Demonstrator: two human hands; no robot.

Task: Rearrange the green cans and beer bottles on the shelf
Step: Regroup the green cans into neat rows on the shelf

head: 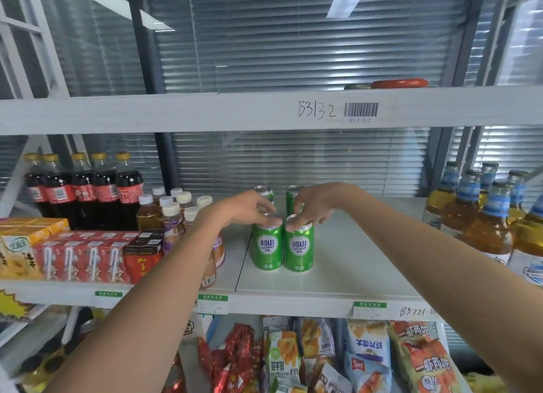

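Note:
Two green Laoshan cans stand side by side near the front of the white shelf (346, 263): the left front can (266, 247) and the right front can (298, 249). My left hand (249, 207) grips the top rim of the left one. My right hand (316, 206) holds the top rim of the right one. Behind them stand two more green cans, one at back left (264, 193) and one at back right (293, 194), partly hidden by my hands. Several amber beer bottles with blue labels (487, 213) crowd the shelf's right end.
Cola bottles (85, 189), white-capped tea bottles (173, 213) and red drink cartons (88, 254) fill the shelf's left part. An upper shelf beam (205, 110) runs overhead. Snack bags (352, 357) lie on the shelf below.

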